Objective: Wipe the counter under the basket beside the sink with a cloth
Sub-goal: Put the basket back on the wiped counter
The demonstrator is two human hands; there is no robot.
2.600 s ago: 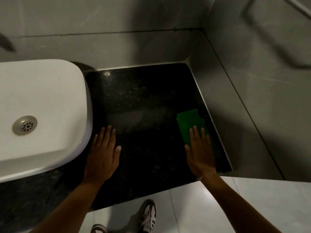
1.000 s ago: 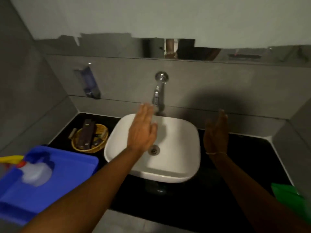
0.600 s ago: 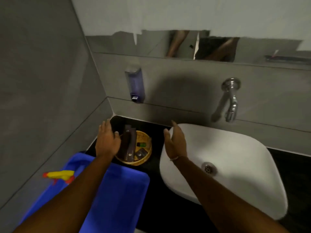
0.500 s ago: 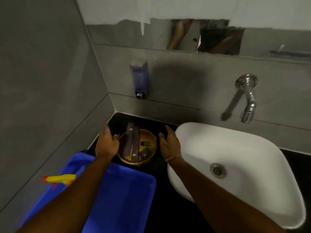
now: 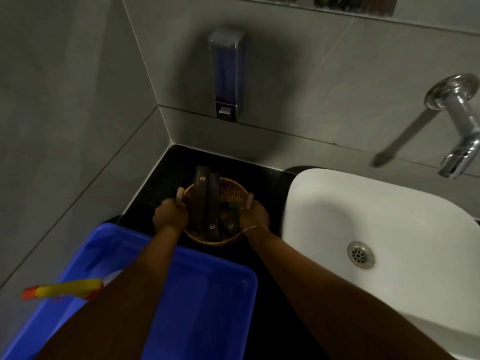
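1. Left hand (image 5: 170, 216) clenched on the left rim of the basket (image 5: 231, 194), thumb up over the edge.
2. Right hand (image 5: 254, 215) grips the right rim the same way; thin band at that wrist.
3. Basket: round, woven, sits in the back left corner of the black desk (image 5: 270, 252), between the side wall and the sink (image 5: 363, 216). Can't tell if it's lifted or resting on the surface.
4. Contents: two long dark flat packs (image 5: 206, 201) propped upright-ish, tops sticking out past the far rim; some small items beside them, one green, too dim to identify.
5. Blue tub (image 5: 205, 294) just in front of the basket at the near left; yellow-and-red nozzle (image 5: 62, 291) pokes out over it, partly hidden by the left forearm.
6. Soap dispenser (image 5: 227, 74) on the back wall above the basket; chrome tap (image 5: 459, 126) above the sink.
7. Cloth not in view.
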